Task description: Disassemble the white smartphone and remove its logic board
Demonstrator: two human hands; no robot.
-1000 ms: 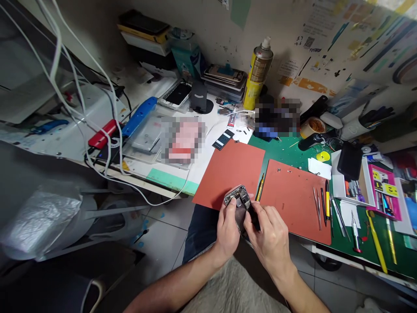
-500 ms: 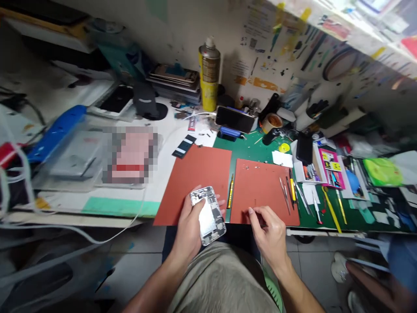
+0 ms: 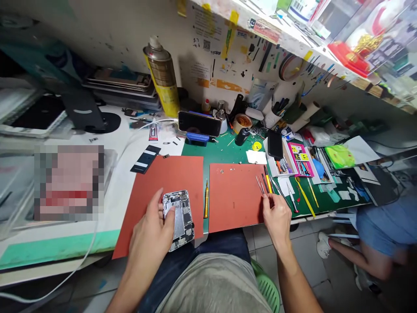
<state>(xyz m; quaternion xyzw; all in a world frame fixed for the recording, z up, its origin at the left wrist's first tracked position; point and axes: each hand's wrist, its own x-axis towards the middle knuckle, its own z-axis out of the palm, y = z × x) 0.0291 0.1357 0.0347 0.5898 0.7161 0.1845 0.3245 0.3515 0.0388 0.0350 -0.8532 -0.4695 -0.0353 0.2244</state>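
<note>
An opened smartphone (image 3: 182, 219) with its inner parts exposed lies in my left hand (image 3: 151, 232), thumb across its face and fingers around the back. It is held over the front edge of the left red-brown mat (image 3: 172, 174). My right hand (image 3: 276, 215) is at the right edge of the other red-brown mat (image 3: 234, 187), fingertips pinched on the lower end of a pair of tweezers (image 3: 259, 183). Close by those lies a yellow-and-black screwdriver (image 3: 268, 180). A gold screwdriver (image 3: 206, 200) rests in the gap between the mats.
A phone (image 3: 199, 124) leans on a blue stand behind the mats, near a yellow spray can (image 3: 163, 80). Tool boxes (image 3: 283, 165) and loose tools fill the right side. A white cable (image 3: 87, 252) hangs over the left edge. Another person's legs (image 3: 374, 243) are at the right.
My right hand has moved right, from over the mat to the tweezers, and its fingers now close on them. The phone stays in my left hand. The view has turned right.
</note>
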